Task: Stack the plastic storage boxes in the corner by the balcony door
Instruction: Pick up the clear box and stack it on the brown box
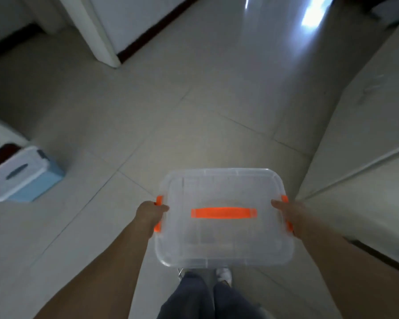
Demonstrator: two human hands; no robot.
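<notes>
I carry a clear plastic storage box [221, 240] with an orange top handle and orange side latches, held level above the tiled floor in front of my legs. My left hand [149, 214] grips its left side at the orange latch. On the opposite side my right hand [293, 214] grips the right latch. A second storage box [23, 178], blue with a white lid and dark clips, sits on the floor at the far left against a wall.
Pale tiled floor [194, 111] stretches ahead. A white door frame [101, 38] and dark skirting stand at the upper left. A light-coloured bed or sofa edge [366, 139] runs along the right. Bright light reflects on the floor at the top right.
</notes>
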